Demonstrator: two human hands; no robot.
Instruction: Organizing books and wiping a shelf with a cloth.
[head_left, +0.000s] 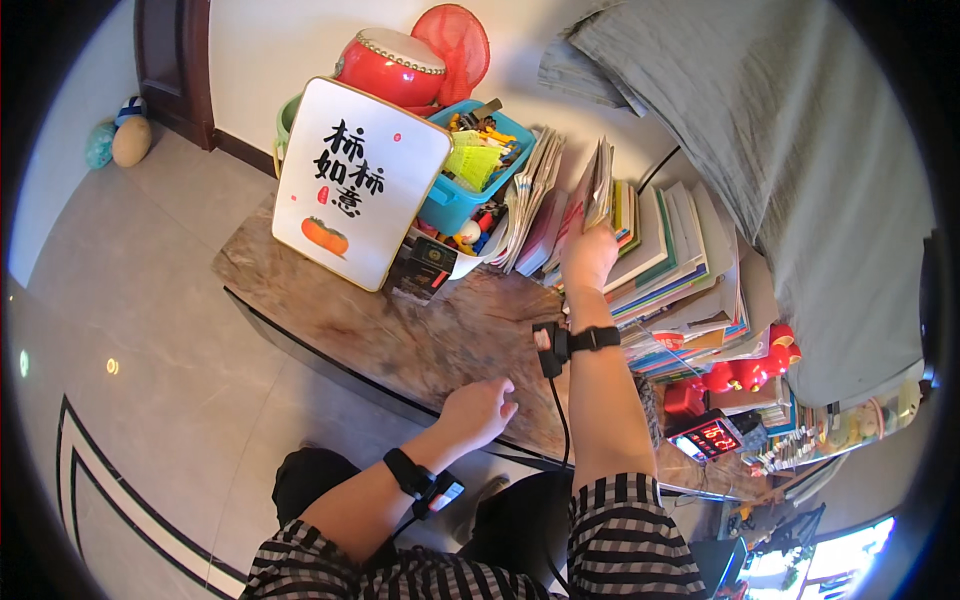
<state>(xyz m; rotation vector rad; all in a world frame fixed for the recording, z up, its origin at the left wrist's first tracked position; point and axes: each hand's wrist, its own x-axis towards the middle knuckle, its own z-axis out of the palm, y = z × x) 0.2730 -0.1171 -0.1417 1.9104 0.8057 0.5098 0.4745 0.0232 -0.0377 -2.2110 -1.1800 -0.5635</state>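
Note:
My right hand (590, 259) reaches into a row of upright books and papers on a marble-patterned cabinet top (480, 337). Its fingers close around the lower part of a thin stack of worn booklets (598, 184); the fingertips are partly hidden. To its left lean another stack of booklets (536, 195) and a pinkish-purple book or case (541, 232). On its right stand thin books (625, 214) and a thick white book with a green cover edge (651, 244). My left hand (480, 412), loosely curled with nothing visible in it, hovers at the cabinet's front edge.
A framed white sign (360, 187) bearing writing leans before a blue toy bin (457, 202). Beside it stands a small black box (421, 270). Behind sits a red drum (394, 67). A digital clock (705, 437) and red figurine (750, 367) are at right, below grey cloth (735, 97).

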